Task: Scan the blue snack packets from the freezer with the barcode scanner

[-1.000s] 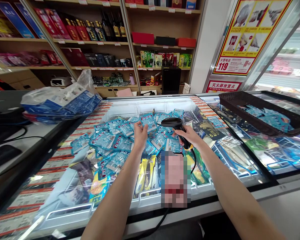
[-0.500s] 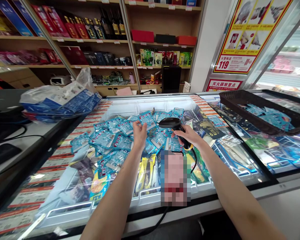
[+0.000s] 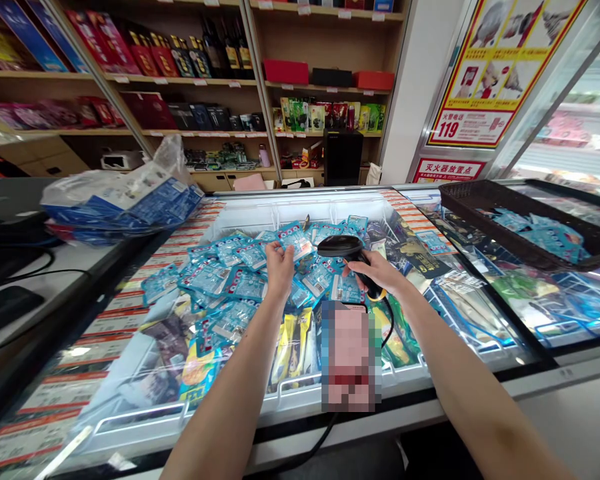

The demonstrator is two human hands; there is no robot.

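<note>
My left hand [image 3: 280,270] pinches a small blue packet [image 3: 298,241] by its lower left edge, its printed face turned up. In my right hand [image 3: 380,272] is a black handheld barcode scanner [image 3: 341,247], fingers wrapped around its handle. The scanner's head points left and is just right of the packet, apart from it. Many similar blue packets [image 3: 205,277] lie in a loose pile on the freezer's glass top [image 3: 130,373], under and around both hands. A phone [image 3: 350,347], blurred out, lies below the scanner.
A dark brown basket [image 3: 480,220] with several blue packets stands at the right. A plastic bag of blue-and-white packages [image 3: 120,200] lies at the left. The scanner's black cable [image 3: 391,320] runs down past the phone. Stocked shelves [image 3: 180,80] stand behind.
Both hands stay nearly still. The face of the held packet looks brighter now, with a faint reddish patch on it.
</note>
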